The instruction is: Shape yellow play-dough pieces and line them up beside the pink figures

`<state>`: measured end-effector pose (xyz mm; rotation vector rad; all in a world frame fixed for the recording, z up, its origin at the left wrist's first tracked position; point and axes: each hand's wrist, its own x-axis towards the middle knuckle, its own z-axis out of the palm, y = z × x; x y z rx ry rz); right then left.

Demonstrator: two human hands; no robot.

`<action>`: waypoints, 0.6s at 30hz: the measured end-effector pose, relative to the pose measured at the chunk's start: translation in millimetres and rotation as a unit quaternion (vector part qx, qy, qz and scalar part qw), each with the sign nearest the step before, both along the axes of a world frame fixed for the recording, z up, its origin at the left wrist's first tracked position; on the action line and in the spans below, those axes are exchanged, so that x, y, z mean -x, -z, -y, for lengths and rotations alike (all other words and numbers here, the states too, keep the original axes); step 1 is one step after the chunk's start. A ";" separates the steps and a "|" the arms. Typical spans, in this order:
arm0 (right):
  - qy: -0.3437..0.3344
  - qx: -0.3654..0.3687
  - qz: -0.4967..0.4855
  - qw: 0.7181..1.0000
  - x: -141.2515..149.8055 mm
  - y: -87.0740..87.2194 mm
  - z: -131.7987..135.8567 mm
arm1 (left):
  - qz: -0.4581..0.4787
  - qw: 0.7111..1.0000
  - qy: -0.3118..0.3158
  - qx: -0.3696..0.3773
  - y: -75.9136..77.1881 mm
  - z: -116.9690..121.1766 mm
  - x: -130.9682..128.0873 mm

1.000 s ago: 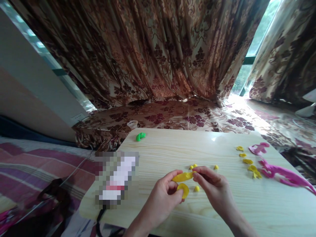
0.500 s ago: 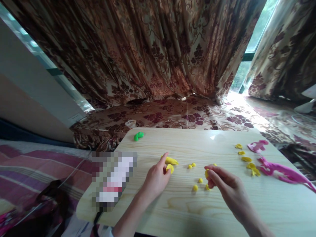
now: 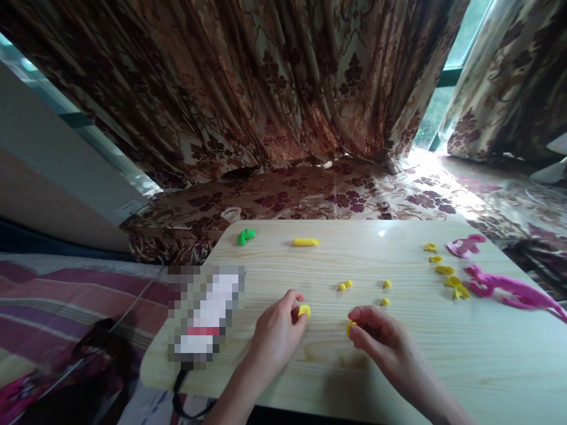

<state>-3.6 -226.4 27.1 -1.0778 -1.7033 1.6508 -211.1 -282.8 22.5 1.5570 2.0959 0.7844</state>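
My left hand [image 3: 279,321] is closed in a pinch on a flat, rounded yellow clay piece [image 3: 305,311], just above the table. To its right, my right hand [image 3: 383,336] has thumb and fingers curled around yellow clay [image 3: 351,328], mostly hidden by the fingertips. Small yellow clay balls lie beyond the hands: a touching pair [image 3: 345,285] in the middle, and one ball [image 3: 387,284] behind another ball [image 3: 385,301] near my right hand. Farther back rests a pointed yellow clay stick [image 3: 305,242], apart from both hands.
On the pale wooden table [image 3: 443,366], a green clay piece [image 3: 246,236] lies back left. Several yellow clay bits [image 3: 444,270] lie at right beside a pink animal-shaped figure [image 3: 509,289] and a pink curved piece [image 3: 466,245]. A blurred-out object [image 3: 206,316] with a black strap occupies the left side.
The yellow stick has moved from beside my left hand to the back of the table. My right hand has come left and nearer, where loose balls lay. The left hand keeps its yellow piece.
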 end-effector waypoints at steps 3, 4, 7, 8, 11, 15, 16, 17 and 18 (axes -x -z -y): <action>-0.007 -0.036 0.038 0.999 -0.5 -5.2 0.6 | -0.040 0.999 0.012 -0.001 -14.0 -1.5 8.3; -0.014 -0.045 0.048 0.998 -1.0 -7.7 0.2 | -0.060 0.998 0.022 -0.008 -23.8 -8.8 12.9; -0.039 -0.059 0.063 0.995 0.2 -13.6 -2.0 | -0.163 0.983 0.060 -0.065 -57.5 -62.1 30.2; -0.044 -0.065 0.065 0.995 1.7 -14.3 -2.9 | -0.174 0.979 0.072 -0.074 -65.9 -88.4 35.9; -0.042 -0.093 0.062 0.993 5.2 -12.5 -5.4 | -0.196 0.973 0.115 -0.040 -71.0 -167.6 49.5; -0.014 -0.112 0.050 0.992 -4.1 -6.0 -10.8 | -0.214 0.968 0.133 0.012 -46.0 -213.5 53.0; -0.010 -0.112 0.052 0.992 -9.2 -4.6 -12.5 | -0.216 0.968 0.130 0.015 -39.4 -211.0 50.4; -0.007 -0.112 0.056 0.992 -14.6 -3.5 -14.1 | -0.215 0.968 0.126 0.017 -33.7 -203.9 46.3; -0.003 -0.111 0.059 0.992 -19.8 -2.5 -15.8 | -0.212 0.969 0.124 0.017 -28.9 -193.4 40.8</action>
